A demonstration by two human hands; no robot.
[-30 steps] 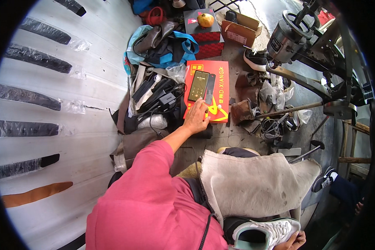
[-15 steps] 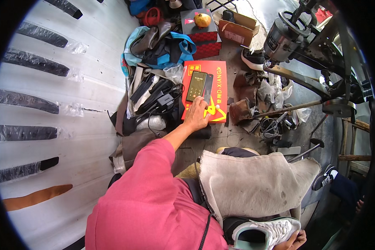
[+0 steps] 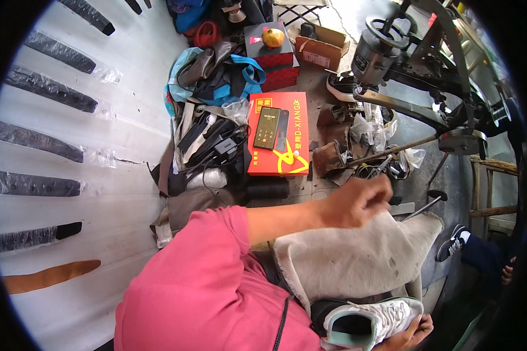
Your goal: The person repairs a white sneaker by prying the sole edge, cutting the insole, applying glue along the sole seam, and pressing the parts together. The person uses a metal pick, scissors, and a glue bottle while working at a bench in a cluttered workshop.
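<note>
My left hand (image 3: 357, 202) hangs above the upper end of the beige cloth (image 3: 357, 251) over my lap, its fingers curled inward with nothing visible in them. At the lower edge, my right hand (image 3: 409, 336) grips the toe of a white lace-up sneaker (image 3: 386, 322) with a pale green lining. The sneaker lies on its side against the cloth, its opening toward me. Beyond my left forearm, a dark phone (image 3: 268, 126) with a lit screen rests on a red shoe box (image 3: 295, 131), apart from both hands.
A black sewing machine (image 3: 386, 52) stands at the far right. Brown leather pieces (image 3: 332, 157) and plastic bags lie below it. Left of the box are a blue bag (image 3: 187, 70) and black cables. Wrapped dark strips (image 3: 47, 88) hang along the white wall. Someone's sneaker (image 3: 451, 243) is at right.
My left hand has left the phone and swung right, over the cloth, with its fingers now curled. The right hand keeps hold of the sneaker, and the view has shifted slightly.
</note>
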